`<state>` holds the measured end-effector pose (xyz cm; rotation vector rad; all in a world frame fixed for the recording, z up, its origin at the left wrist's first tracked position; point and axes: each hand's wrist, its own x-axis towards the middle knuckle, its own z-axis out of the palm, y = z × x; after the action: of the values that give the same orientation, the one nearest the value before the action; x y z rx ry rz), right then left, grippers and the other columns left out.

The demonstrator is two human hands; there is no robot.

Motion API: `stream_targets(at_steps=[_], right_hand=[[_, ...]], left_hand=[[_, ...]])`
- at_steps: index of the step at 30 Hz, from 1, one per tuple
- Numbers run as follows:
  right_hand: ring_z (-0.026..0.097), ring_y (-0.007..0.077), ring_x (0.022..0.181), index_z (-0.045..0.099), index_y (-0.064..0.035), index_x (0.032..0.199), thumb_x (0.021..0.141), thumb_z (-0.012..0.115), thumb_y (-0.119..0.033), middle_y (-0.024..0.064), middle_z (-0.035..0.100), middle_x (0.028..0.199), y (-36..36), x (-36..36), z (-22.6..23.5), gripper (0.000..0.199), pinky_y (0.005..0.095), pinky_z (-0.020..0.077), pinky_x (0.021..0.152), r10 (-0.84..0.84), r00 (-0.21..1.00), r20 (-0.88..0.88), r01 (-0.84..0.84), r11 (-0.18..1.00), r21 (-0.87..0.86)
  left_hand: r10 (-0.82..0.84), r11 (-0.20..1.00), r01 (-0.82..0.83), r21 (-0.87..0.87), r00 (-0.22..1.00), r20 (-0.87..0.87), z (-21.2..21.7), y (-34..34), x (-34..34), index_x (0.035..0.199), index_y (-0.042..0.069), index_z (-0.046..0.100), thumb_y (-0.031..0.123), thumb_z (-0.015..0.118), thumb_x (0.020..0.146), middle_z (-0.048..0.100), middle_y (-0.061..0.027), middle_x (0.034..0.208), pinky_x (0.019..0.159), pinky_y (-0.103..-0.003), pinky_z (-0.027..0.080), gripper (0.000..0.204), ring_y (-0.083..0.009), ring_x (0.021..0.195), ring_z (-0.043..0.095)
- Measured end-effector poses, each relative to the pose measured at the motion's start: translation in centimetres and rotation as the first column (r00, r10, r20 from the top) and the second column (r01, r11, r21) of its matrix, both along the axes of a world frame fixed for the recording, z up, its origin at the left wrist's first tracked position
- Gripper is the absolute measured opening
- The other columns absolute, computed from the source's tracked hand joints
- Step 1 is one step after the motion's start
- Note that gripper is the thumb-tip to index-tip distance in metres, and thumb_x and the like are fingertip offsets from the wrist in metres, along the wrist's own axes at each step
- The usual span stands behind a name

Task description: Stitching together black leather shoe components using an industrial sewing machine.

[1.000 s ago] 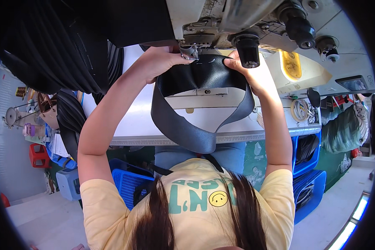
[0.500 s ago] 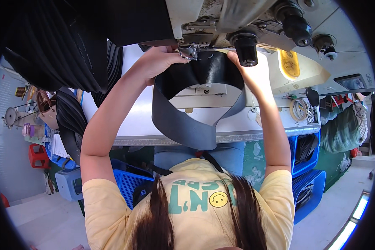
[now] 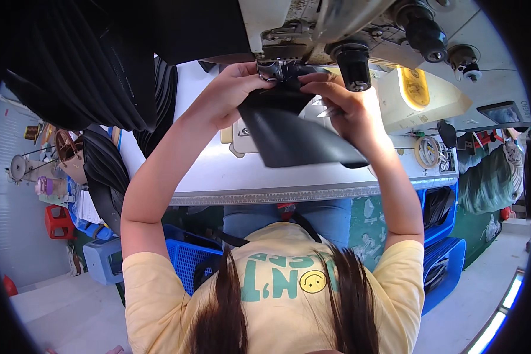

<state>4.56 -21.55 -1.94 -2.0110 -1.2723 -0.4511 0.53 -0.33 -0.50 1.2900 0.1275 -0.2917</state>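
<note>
A black leather-like strip (image 3: 301, 143) hangs folded and twisted below the sewing machine's needle area (image 3: 282, 66). My left hand (image 3: 242, 88) is just left of the presser foot, its thumb and fingers closed on the strip's upper edge. My right hand (image 3: 343, 101) pinches the strip to the right of the needle, thumb and index finger close together and the other fingers curled. From there the loose part of the strip droops toward the table's front edge, its end near my right wrist. The machine head partly hides where the strip passes the needle.
The white machine table (image 3: 218, 183) carries a ruler along its front edge. Stacked black pieces (image 3: 82, 65) hang at the left. Dark knobs (image 3: 353, 66) jut from the machine above my right hand. Tape rolls (image 3: 426, 153) lie at right; blue crates (image 3: 442, 271) stand below.
The strip's open loop has collapsed and swung to the right. My right hand has come in closer to the needle and now pinches the strip. My left hand stays about where it was.
</note>
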Motion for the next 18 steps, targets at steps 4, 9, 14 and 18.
stream_targets(at_steps=[4, 9, 14, 18], right_hand=[[0.058, 0.0173, 0.08, 0.059, -0.0075, 0.094, 0.065, 0.047, 0.017, 0.0037, 0.059, 0.102, -0.5, 0.9, 0.4, 0.04, 0.0258, 0.046, 0.065, 0.067, 0.993, -0.1, -0.074, 0.994, -0.074], [0.057, 0.0167, 0.084, 0.057, -0.0043, 0.099, 0.064, 0.046, 0.019, 0.0068, 0.056, 0.106, -0.4, 0.0, 0.9, 0.043, 0.0258, 0.047, 0.064, 0.061, 0.98, -0.187, -0.074, 0.995, -0.065], [0.06, 0.0228, 0.086, 0.056, -0.0037, 0.103, 0.057, 0.047, 0.017, 0.0107, 0.055, 0.106, 1.9, -4.4, 1.2, 0.051, 0.0278, 0.0506, 0.066, -0.062, 0.973, -0.224, 0.054, 0.998, -0.04], [0.061, 0.0214, 0.079, 0.057, -0.0037, 0.099, 0.056, 0.048, 0.016, 0.0086, 0.058, 0.099, 1.1, -2.1, 1.1, 0.048, 0.0277, 0.0505, 0.068, -0.033, 0.991, -0.128, 0.021, 0.995, -0.098]], left_hand=[[0.051, 0.992, -0.045, -0.121, 0.998, 0.048, -0.3, -0.4, -0.5, 0.093, 0.001, 0.058, 0.0, 0.053, 0.078, 0.061, -0.0046, 0.084, 0.071, -0.023, 0.047, 0.016, -0.0112, 0.078, 0.059], [0.088, 0.988, -0.077, -0.131, 0.993, 0.081, -0.5, -0.7, -0.8, 0.094, 0.002, 0.057, 0.0, 0.052, 0.078, 0.061, -0.005, 0.085, 0.071, -0.022, 0.047, 0.016, -0.0112, 0.077, 0.059], [0.081, 0.986, -0.063, -0.155, 0.991, 0.111, -1.1, -0.5, -0.7, 0.095, 0.001, 0.054, -0.001, 0.05, 0.078, 0.06, -0.0057, 0.085, 0.07, -0.022, 0.049, 0.017, -0.0114, 0.077, 0.059], [0.157, 0.97, -0.134, -0.203, 0.982, 0.103, -1.0, -1.6, -1.3, 0.093, 0.001, 0.053, -0.001, 0.048, 0.08, 0.059, -0.0062, 0.086, 0.07, -0.023, 0.049, 0.015, -0.0114, 0.078, 0.058]])
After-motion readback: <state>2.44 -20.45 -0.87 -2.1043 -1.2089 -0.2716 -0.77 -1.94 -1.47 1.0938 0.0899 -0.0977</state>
